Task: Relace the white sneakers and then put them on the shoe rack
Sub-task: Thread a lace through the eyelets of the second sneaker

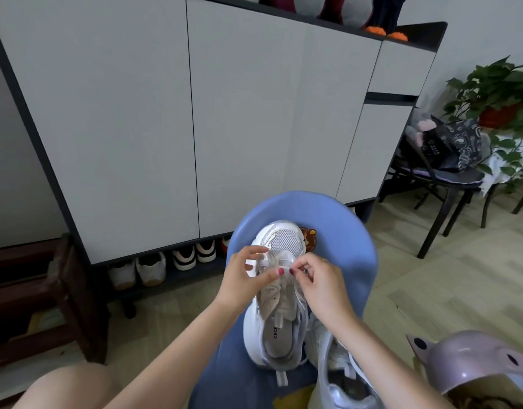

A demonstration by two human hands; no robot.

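Grip, left hand [248, 276]: your thumb and forefinger pinch the lace [279, 265] at the lowest eyelets, other fingers curled above the toe end.
Grip, right hand [319, 278]: your fingertips pinch the other run of the same lace, just beside the left thumb.
Lace handling: thin, limp and light by the look of it; likely to slip if held slack. Take it close to the tip when you feed an eyelet.
Sneaker in hand [279, 305]: white, mesh toe, padded upper over a thick sole; it lies toe away from you on the blue seat [337, 231]. I judge it light, soft on top and stiff below; steady it by the sole or heel, not the mesh.
Second sneaker [340, 370]: touching the first at the heel side, near your right forearm; lacing state cannot be told.
Writing: insole shows "CEC", the rest hidden under the tongue. Round bear sticker [310, 236] on the seat carries print too small to read.
Shoe rack [166, 268]: open shelf under the cabinet, other shoes already on it, well apart from both sneakers.
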